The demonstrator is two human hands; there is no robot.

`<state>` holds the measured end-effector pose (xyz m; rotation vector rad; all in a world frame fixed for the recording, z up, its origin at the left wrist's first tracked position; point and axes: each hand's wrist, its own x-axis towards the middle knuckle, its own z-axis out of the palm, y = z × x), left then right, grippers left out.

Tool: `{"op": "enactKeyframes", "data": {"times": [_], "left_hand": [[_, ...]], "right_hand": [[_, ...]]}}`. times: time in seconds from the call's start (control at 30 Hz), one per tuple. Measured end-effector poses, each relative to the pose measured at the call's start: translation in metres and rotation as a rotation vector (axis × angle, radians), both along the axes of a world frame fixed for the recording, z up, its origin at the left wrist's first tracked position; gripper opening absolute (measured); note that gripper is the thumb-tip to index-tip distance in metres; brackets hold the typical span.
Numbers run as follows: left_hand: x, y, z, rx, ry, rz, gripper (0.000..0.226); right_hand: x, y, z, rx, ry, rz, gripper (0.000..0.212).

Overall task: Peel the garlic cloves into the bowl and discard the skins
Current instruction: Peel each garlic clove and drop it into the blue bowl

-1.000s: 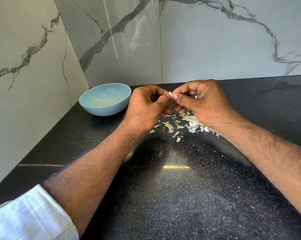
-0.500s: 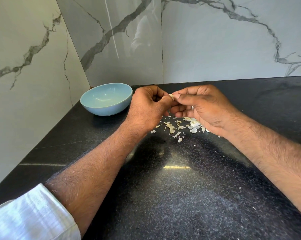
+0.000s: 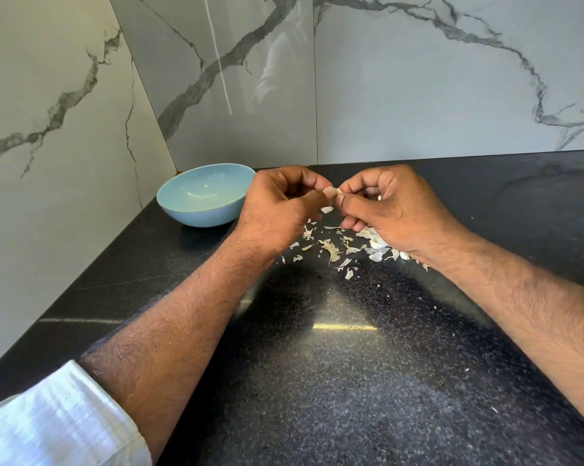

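**Still peeling: clove pinched between both hands, right of the bowl**

Compared with half a second ago, little has shifted. The hands sit slightly farther apart, and a pale flake of skin (image 3: pixel 327 209) now shows just below the fingertips, apart from them. Bowl and scattered skins lie as before.

Left hand (image 3: pixel 278 210): fingers curled, thumb and forefinger pinching the garlic clove (image 3: pixel 330 192). Right hand (image 3: pixel 389 205): fingers curled, thumb and forefinger pinching the same clove from the other side. The clove is held above the counter, to the right of the bowl (image 3: pixel 205 215) and not over it.

Hard to make out: only a small pale tip of the clove shows between the fingertips, so how much skin remains cannot be told. The right wrist covers part of the skin pile (image 3: pixel 351 247), which lies right of the bowl and nearer the camera. A small shiny spot on a right finger is too small to identify. The white sleeve (image 3: pixel 55 422) is cut off at the lower left edge.

Surface: black speckled countertop (image 3: pixel 317 381), glossy, with a bright strip of reflected light. The light blue bowl stands in the corner. Behind and left of the bowl, grey-veined marble wall panels (image 3: pixel 418 79).
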<state>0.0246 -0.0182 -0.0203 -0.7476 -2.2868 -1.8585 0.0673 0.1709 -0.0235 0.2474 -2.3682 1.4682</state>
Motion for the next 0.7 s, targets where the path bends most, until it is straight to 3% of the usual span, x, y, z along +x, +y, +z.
{"op": "enactKeyframes", "data": {"times": [0.1,0.3,0.47,0.7], "left_hand": [[0.0008,0.0002,-0.0015,-0.047,0.042,-0.036,0.01],[-0.0039,-0.0003,-0.0027,-0.169,0.106,0.008,0.01],[-0.0062,0.0011,-0.0036,-0.27,0.179,0.069,0.014],[-0.0077,0.002,-0.0048,-0.338,0.139,0.079,0.019]], "right_hand": [[0.0019,0.0015,0.0026,0.104,0.06,-0.016,0.017],[0.0032,0.002,0.0019,0.283,0.128,-0.019,0.007],[0.0032,0.0027,0.0014,0.304,0.166,-0.039,0.014],[0.0033,0.0023,0.0001,0.256,0.192,-0.072,0.006]]}}
